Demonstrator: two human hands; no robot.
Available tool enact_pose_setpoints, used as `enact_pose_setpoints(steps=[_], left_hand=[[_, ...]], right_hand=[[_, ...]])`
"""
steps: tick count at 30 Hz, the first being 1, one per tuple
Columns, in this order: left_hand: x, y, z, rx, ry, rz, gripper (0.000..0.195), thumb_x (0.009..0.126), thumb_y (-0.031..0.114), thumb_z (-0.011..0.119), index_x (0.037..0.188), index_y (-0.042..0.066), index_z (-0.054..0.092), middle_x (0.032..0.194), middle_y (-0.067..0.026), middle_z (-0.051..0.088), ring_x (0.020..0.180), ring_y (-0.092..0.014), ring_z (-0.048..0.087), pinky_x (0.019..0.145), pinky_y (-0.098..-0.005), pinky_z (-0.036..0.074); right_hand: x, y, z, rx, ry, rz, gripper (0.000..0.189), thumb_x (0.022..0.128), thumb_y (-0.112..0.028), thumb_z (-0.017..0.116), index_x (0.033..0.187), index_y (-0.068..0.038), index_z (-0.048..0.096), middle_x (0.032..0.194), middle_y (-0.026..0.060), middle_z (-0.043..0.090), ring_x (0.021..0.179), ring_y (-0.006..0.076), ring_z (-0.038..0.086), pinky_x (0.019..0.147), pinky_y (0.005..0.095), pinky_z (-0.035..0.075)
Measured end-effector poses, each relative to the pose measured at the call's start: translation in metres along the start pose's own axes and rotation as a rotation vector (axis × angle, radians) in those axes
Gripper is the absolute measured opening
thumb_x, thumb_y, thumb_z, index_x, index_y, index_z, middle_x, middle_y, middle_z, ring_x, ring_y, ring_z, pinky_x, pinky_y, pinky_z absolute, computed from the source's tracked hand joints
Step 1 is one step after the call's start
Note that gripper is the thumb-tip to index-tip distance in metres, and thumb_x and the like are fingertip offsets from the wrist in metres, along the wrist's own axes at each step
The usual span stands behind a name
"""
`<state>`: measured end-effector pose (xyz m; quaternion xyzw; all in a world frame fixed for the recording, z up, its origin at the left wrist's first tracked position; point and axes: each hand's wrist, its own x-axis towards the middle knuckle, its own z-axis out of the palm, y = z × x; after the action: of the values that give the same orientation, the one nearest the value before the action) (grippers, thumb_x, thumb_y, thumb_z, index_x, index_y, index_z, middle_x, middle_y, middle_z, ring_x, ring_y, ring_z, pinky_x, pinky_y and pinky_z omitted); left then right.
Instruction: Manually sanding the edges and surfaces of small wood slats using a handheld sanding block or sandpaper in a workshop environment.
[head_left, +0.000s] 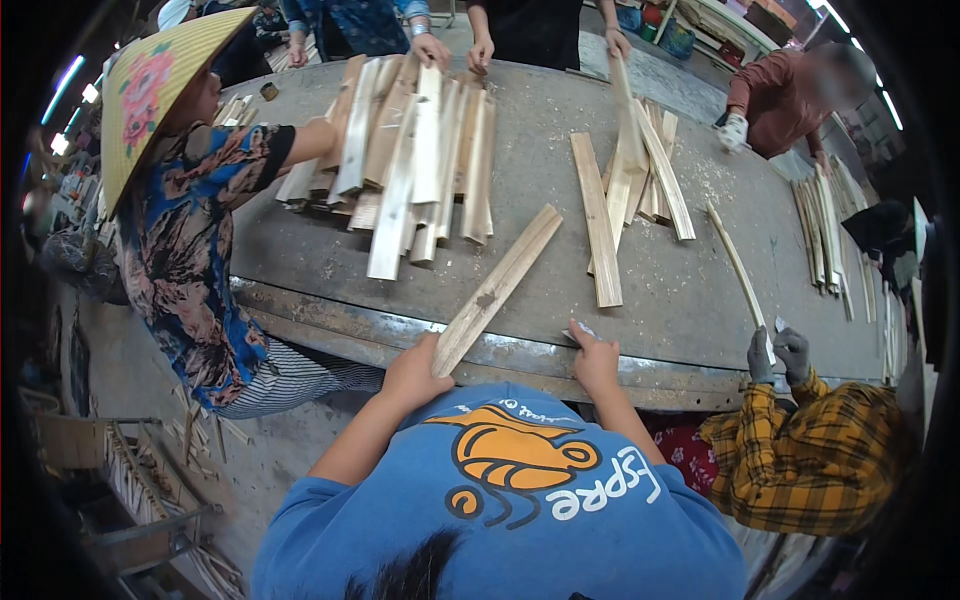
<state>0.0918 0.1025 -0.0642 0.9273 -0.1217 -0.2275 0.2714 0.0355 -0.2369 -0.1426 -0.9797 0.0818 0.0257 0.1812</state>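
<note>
A flat wooden strip (499, 289) with a dark knot is gripped at its near end by my left hand (414, 379). It slants up and to the right over the metal-edged front of the worktable. My right hand (598, 365), at the table's front edge, has its fingers around a small flat thing (581, 331), mostly hidden, with a light patterned surface; its kind is unclear. Just beyond that hand, another wooden strip (598, 225) lies on the grey tabletop (517, 150), partly over other strips.
A heap of wooden strips (397, 150) covers the table's far left, where co-workers' hands reach. A person in a woven hat (169, 90) stands at left. On the right, gloved hands (780, 354) hold a thin strip (739, 277). A wooden rack (150, 480) stands lower left.
</note>
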Motion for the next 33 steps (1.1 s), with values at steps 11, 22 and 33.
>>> enact_pose_setpoints(steps=[11, 22, 33], left_hand=[[0.001, 0.056, 0.004, 0.122, -0.316, 0.161, 0.063, 0.069, 0.030, 0.079, 0.122, 0.008, 0.052, 0.102, -0.0207, 0.070, 0.097, -0.041, 0.067, 0.081, -0.0496, 0.053], [0.010, 0.171, 0.060, -0.328, -0.683, 0.211, 0.073, 0.071, 0.032, 0.083, 0.129, -0.003, 0.053, 0.118, -0.0245, 0.064, 0.110, -0.033, 0.063, 0.097, -0.0379, 0.047], [0.025, 0.181, 0.099, -0.161, -0.538, 0.145, 0.075, 0.069, 0.032, 0.081, 0.132, 0.002, 0.054, 0.107, -0.0243, 0.069, 0.097, -0.037, 0.069, 0.087, -0.0416, 0.053]], right_hand=[[-0.030, 0.038, -0.059, 0.486, 0.359, -0.018, 0.068, 0.073, 0.010, 0.048, 0.135, -0.014, 0.061, 0.117, 0.0143, 0.070, 0.105, 0.0292, 0.069, 0.089, 0.0377, 0.049], [-0.129, 0.075, -0.113, 0.731, 0.488, 0.219, 0.069, 0.071, 0.016, 0.040, 0.136, 0.000, 0.056, 0.120, 0.0208, 0.069, 0.116, 0.0271, 0.066, 0.101, 0.0331, 0.047], [-0.109, 0.111, -0.061, 1.456, 0.555, 0.593, 0.075, 0.080, 0.016, 0.038, 0.153, -0.003, 0.036, 0.147, 0.0199, 0.049, 0.128, 0.0223, 0.055, 0.102, 0.0303, 0.045]])
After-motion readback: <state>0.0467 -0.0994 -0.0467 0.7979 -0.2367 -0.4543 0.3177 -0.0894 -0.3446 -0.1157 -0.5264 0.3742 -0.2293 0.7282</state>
